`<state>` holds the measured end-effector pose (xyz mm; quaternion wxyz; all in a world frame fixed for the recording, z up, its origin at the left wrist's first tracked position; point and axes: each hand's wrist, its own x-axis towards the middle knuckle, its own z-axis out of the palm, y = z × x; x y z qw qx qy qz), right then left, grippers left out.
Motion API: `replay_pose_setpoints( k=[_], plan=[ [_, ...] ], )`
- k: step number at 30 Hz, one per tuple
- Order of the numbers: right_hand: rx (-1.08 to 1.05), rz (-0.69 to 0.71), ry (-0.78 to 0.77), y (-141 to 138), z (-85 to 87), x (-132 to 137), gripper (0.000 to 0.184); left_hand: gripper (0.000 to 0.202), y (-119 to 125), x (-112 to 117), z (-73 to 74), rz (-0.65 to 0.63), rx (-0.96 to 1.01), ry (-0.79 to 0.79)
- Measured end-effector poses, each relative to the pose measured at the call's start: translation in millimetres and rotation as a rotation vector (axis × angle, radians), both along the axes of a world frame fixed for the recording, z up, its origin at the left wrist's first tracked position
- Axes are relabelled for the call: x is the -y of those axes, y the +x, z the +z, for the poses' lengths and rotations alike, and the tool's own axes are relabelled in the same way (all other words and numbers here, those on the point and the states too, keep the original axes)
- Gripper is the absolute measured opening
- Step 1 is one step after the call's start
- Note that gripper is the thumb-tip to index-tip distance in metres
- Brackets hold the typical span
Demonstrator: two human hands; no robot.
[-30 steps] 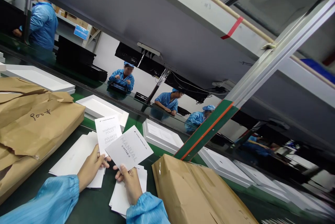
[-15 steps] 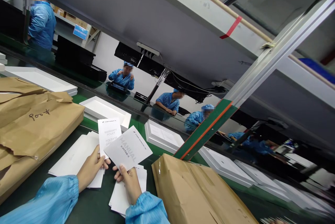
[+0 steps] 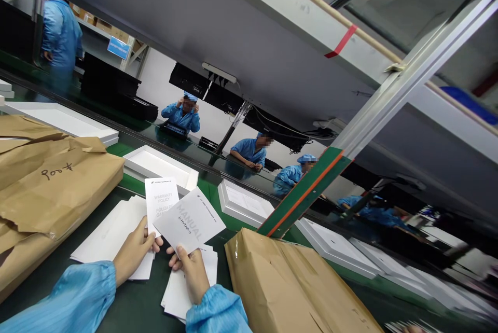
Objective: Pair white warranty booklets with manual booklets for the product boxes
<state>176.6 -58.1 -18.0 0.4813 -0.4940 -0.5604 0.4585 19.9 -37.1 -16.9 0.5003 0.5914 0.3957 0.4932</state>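
My left hand (image 3: 138,247) pinches a narrow white warranty leaflet (image 3: 160,195) by its lower end, text side up. Between thumb and fingers, my right hand (image 3: 189,265) grips a white manual (image 3: 190,221) at its bottom edge. The manual's left corner overlaps the front of the leaflet. Below my left hand lies a spread stack of white papers (image 3: 103,232). Under my right hand is a smaller stack of white leaflets (image 3: 175,296), partly covered by the hand and sleeve.
Brown paper packages flank me, one at left (image 3: 58,182) and one at right (image 3: 288,281). Beyond them, white box trays (image 3: 163,167) line a green belt. A green-and-orange post (image 3: 303,193) rises right of centre under an overhead shelf. Co-workers in blue (image 3: 181,115) sit across the line.
My hands hold the leaflet and manual almost unchanged. The near white trays have shifted slightly right. At far left, a standing co-worker has turned and lowered an arm.
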Motion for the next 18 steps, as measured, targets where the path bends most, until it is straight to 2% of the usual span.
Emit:
replay_pose_setpoints(
  k=[18],
  plan=[
    [0.001, -0.022, -0.020, -3.8, 4.4, 0.5, 0.039, 0.033, 0.9, -2.2, -1.3, -0.003, 0.029, 0.004]
  ],
)
